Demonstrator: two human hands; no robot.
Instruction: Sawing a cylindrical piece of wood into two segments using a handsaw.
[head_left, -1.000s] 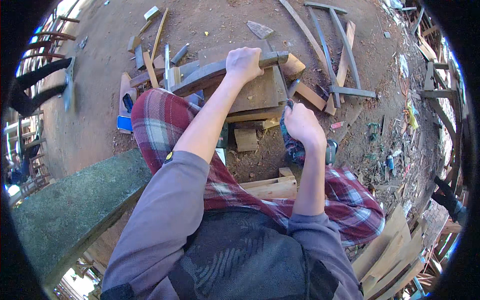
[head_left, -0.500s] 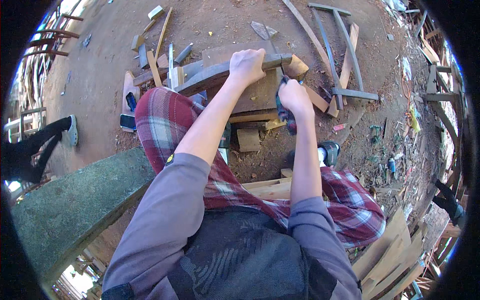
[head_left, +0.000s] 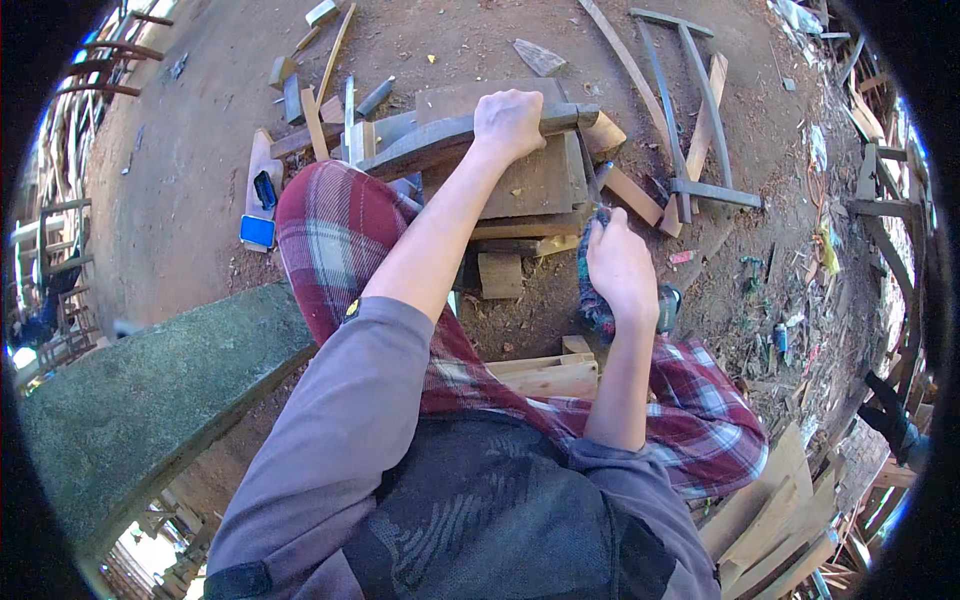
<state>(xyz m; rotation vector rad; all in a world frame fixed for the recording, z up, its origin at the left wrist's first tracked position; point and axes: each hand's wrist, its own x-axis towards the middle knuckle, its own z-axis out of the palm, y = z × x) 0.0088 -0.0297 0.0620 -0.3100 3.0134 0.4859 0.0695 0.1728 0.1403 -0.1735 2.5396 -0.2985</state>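
My left hand (head_left: 508, 125) is closed over a curved, weathered wooden piece (head_left: 415, 148), which lies across a stacked wooden board block (head_left: 530, 190) in front of my knees. My right hand (head_left: 620, 265) is closed round the cloth-wrapped handle (head_left: 590, 290) of a tool, below and to the right of the piece's end. The tool's thin blade points up toward that end; its exact kind is hard to make out. My plaid-covered left knee (head_left: 330, 220) is beside the block.
Wood offcuts (head_left: 313, 118) and a blue-screened phone (head_left: 256, 231) lie at front left. A wooden frame (head_left: 714, 193) lies at right. A mossy slab (head_left: 160, 390) is at my left. Loose boards (head_left: 770, 510) lie at lower right. Another person's dark legs (head_left: 890, 420) show at far right.
My right hand rose toward the piece's end, then came back down toward me. My left hand has shifted slightly right in view, still gripping. The walking legs at left have mostly left view.
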